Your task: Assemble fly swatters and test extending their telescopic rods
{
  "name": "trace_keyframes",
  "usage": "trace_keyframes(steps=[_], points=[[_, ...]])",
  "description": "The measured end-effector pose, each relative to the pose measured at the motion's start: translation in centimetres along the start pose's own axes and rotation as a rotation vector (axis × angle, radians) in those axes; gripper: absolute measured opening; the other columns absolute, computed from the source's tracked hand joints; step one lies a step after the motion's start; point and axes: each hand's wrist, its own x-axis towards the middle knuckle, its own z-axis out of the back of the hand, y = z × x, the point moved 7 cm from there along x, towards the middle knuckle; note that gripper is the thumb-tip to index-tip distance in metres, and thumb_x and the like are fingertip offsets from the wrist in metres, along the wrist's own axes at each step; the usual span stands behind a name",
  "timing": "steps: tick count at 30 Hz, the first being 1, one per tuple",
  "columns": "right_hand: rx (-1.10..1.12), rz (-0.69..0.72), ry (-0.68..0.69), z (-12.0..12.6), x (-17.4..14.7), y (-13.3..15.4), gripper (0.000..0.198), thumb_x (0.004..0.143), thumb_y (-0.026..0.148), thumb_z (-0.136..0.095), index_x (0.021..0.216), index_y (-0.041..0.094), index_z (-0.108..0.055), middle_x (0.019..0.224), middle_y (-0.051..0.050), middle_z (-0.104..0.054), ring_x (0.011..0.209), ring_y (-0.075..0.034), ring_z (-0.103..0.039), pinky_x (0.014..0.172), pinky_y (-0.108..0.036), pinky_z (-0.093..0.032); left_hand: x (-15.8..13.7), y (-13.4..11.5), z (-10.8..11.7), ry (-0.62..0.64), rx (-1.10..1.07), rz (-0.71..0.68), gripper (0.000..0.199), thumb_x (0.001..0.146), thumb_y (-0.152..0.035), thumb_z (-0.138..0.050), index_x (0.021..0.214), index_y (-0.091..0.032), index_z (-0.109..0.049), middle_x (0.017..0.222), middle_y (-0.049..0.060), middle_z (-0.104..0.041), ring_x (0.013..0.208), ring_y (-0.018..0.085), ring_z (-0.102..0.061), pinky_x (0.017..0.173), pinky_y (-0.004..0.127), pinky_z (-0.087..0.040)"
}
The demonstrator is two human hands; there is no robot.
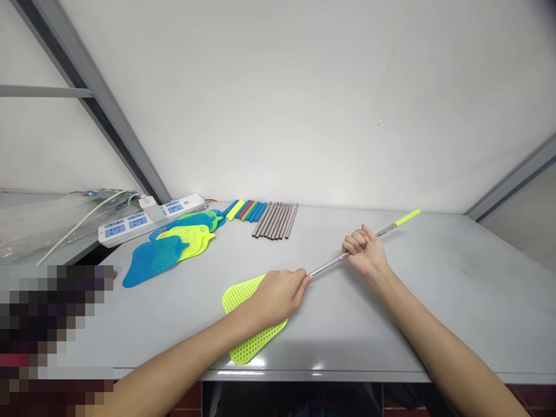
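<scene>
Bag: clear plastic bag at the far left, beyond the main table top, with a white cable crossing in front of it.
Lower left corner: masked by coarse blocks; contents cannot be told.
Power strip: white strip with blue socket faces, set at a slant near the table's left edge; a white plug sits in it.
Loose heads: overlapping pile of perforated swatter heads just beside the strip; a blue head lies nearest, overlapping a yellow head, with blue and green ones behind.
Loose grips: row of coloured grips in blue, yellow, red and green, lying side by side near the wall.
Metal tubes: row of grey tubes immediately right of the grips, roughly parallel.
Swatter: lime head near the front edge of the table, partly under the left forearm; steel rod slanting up to the right; yellow grip at its far end.
Left hand: hand closed over the swatter's neck; the joint is hidden beneath it.
Right hand: hand clamped round the rod, below the yellow grip, apart from the left.
</scene>
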Motion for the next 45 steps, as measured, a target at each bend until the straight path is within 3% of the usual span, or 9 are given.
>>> trace_keyframes(steps=[11,22,32,45], points=[[0.037,0.017,0.026,0.3,0.0,-0.7,0.039,0.082,0.028,-0.032,0.05,0.018,-0.012,0.039,0.007,-0.009,0.033,-0.007,-0.013,0.03,-0.019,-0.018,0.0,0.6,-0.2,0.062,-0.292,0.026,0.041,0.083,-0.039,-0.017,0.06,-0.017,-0.042,0.058,0.001,-0.049,0.054,0.012,-0.043,0.051,0.023,-0.03],[-0.011,0.059,0.063,-0.1,-0.3,-1.0,0.041,0.081,0.028,-0.035,0.049,0.017,-0.013,0.038,0.007,-0.009,0.033,-0.007,-0.013,0.029,-0.018,-0.019,0.2,1.3,-0.9,0.175,-0.539,0.035,0.042,0.079,-0.047,-0.018,0.056,-0.016,-0.035,0.051,-0.003,-0.033,0.048,0.008,-0.03,0.046,0.022,-0.025],[0.114,0.013,0.051,0.1,-0.6,-1.9,0.039,0.081,0.027,-0.034,0.051,0.018,-0.012,0.04,0.007,-0.007,0.034,-0.008,-0.011,0.03,-0.02,-0.018,0.0,1.6,-0.9,0.178,-0.548,0.022,0.042,0.079,-0.048,-0.019,0.056,-0.016,-0.034,0.051,-0.004,-0.03,0.048,0.008,-0.028,0.047,0.022,-0.025],[0.094,0.004,0.027,0.6,-0.5,-2.7,0.039,0.08,0.026,-0.035,0.051,0.018,-0.011,0.04,0.007,-0.008,0.033,-0.007,-0.012,0.029,-0.019,-0.018,-0.2,2.0,-1.3,0.191,-0.527,0.067,0.044,0.078,-0.05,-0.019,0.055,-0.016,-0.035,0.051,-0.003,-0.032,0.047,0.008,-0.028,0.046,0.022,-0.023]])
